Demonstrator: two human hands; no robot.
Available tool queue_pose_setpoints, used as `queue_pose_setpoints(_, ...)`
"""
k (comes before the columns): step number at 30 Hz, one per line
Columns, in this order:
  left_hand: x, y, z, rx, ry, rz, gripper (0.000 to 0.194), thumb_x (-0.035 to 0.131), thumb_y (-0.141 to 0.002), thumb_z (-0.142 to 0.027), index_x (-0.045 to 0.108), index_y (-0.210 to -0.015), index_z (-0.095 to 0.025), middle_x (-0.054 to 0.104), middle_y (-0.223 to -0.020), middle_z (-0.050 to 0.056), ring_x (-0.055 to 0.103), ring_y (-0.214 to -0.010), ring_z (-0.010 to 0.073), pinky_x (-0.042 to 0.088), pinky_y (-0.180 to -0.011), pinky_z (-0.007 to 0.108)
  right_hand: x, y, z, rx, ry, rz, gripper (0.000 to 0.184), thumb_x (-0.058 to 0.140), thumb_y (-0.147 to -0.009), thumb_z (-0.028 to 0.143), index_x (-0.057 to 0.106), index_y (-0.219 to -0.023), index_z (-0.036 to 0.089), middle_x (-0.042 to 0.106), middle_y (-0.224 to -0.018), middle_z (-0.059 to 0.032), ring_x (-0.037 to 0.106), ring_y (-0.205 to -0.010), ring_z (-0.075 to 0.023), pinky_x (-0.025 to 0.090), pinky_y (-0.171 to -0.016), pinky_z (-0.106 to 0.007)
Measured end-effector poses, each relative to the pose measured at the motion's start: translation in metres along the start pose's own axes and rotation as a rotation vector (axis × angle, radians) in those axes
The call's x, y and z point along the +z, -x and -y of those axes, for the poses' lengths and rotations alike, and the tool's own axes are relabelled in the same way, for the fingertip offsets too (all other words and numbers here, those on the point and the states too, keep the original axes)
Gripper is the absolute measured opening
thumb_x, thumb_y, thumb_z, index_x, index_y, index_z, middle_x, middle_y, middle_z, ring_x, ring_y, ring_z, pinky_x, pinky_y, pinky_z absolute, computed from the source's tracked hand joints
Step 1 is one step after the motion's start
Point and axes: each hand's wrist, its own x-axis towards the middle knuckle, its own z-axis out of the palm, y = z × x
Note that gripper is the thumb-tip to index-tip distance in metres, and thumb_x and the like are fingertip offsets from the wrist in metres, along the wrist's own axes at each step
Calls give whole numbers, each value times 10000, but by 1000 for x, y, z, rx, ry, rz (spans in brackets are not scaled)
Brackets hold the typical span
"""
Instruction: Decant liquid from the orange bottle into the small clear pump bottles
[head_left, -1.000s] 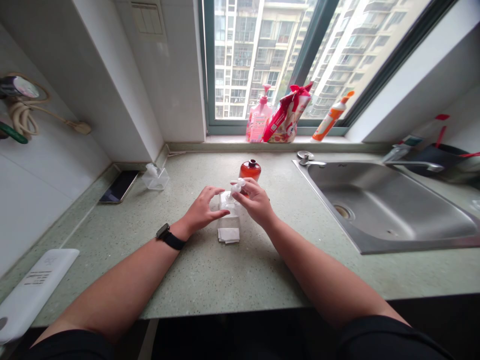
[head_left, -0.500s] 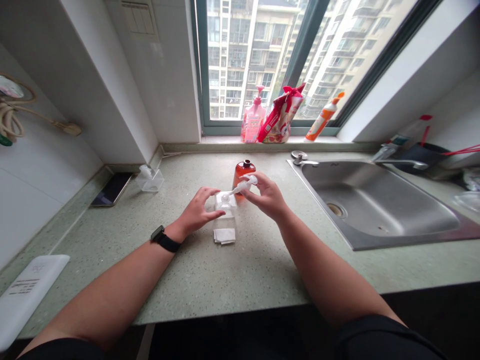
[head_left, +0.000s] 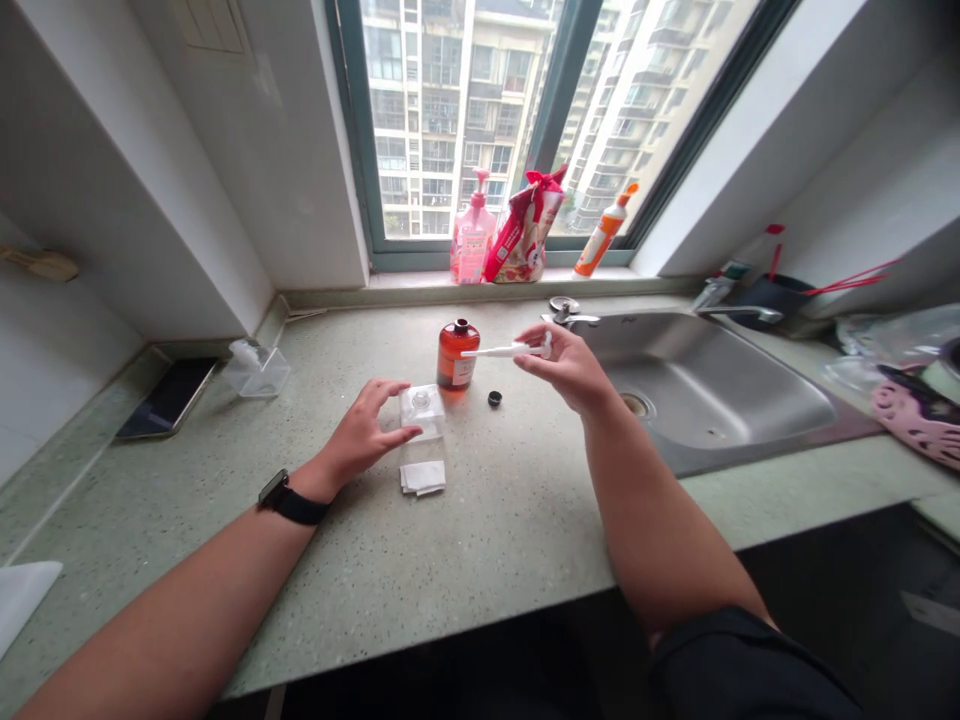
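My right hand (head_left: 571, 368) pinches a white pump dispenser top (head_left: 517, 350) above the counter, its thin stem pointing left. A clear square bottle (head_left: 424, 425), uncapped with its neck open, stands on the counter. My left hand (head_left: 360, 432) curls its fingers and thumb about the upper left side of that bottle, steadying it. Just behind stands an amber bottle (head_left: 457, 362) with a pale label and an open neck, partly filled with liquid. A small black cap (head_left: 495, 398) lies to its right. Folded white tissue (head_left: 423, 478) sits in front of the clear bottle.
A second small clear container (head_left: 259, 372) and a phone (head_left: 169, 398) are at the left. The steel sink (head_left: 720, 390) lies at the right. On the sill stand a pink pump bottle (head_left: 472, 240), a red bag (head_left: 529, 228) and an orange-white bottle (head_left: 602, 238).
My right hand has moved right, drawing the pump top away from the clear bottle's neck. The black cap is now visible. The view has shifted to the right.
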Motion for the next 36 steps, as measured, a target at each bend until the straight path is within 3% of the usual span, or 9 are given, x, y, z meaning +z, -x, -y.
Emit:
queue_pose_setpoints(3,0,0,2,-4,-8,5,584,793,-911,-541,636,-1387,-240,656,-1324,103,632,-1278,313,503,-1171,523,-28,0,-26,89,-47,-77,488,930,-653,575,697,-922,240,687,-896,-20,615,-837,-199,492,-743,-343)
queue_pose_setpoints(7,0,0,4,-17,-15,13,589,792,-908,-561,638,-1384,-251,653,-1318,94,637,-1264,304,512,-1164,507,-49,4,-57,314,53,70,490,925,-625,564,702,-893,220,647,-780,13,561,-734,-172,440,-681,-327)
queue_pose_setpoints(10,-1,1,5,-26,-20,16,596,791,-905,-580,641,-1385,-261,655,-1318,90,637,-1266,306,508,-1171,511,-51,5,-68,347,40,182,466,901,-651,539,733,-934,210,694,-838,-1,594,-770,-179,458,-707,-330)
queue_pose_setpoints(14,-2,1,4,-31,-21,21,598,787,-904,-594,642,-1386,-269,658,-1324,89,639,-1265,306,511,-1167,514,-53,3,-70,312,81,260,465,878,-692,483,809,-1066,216,761,-962,-45,652,-865,-213,518,-822,-390)
queue_pose_setpoints(20,-2,1,3,-27,-37,25,605,780,-910,-595,634,-1395,-264,655,-1323,86,638,-1263,300,508,-1170,508,-65,5,-72,325,244,260,351,873,-702,400,842,-1014,242,801,-1084,-83,720,-985,-268,564,-928,-445)
queue_pose_setpoints(26,-2,1,3,-29,-34,33,609,777,-919,-590,624,-1409,-262,644,-1344,92,633,-1269,300,502,-1175,510,-61,5,-76,314,311,274,287,861,-688,305,843,-969,254,819,-1066,-79,741,-1002,-274,587,-965,-441)
queue_pose_setpoints(31,-2,2,4,-20,-35,27,604,780,-920,-577,624,-1407,-255,648,-1325,92,632,-1265,301,505,-1167,502,-58,5,-74,269,407,305,253,839,-727,286,835,-978,255,825,-1041,-69,743,-987,-266,599,-909,-399)
queue_pose_setpoints(36,-2,2,3,-32,-29,31,599,785,-919,-558,623,-1407,-251,644,-1332,96,631,-1265,303,504,-1164,500,-57,6,-70,292,495,357,309,814,-758,270,805,-1066,252,812,-1152,-66,735,-1116,-274,579,-1006,-396)
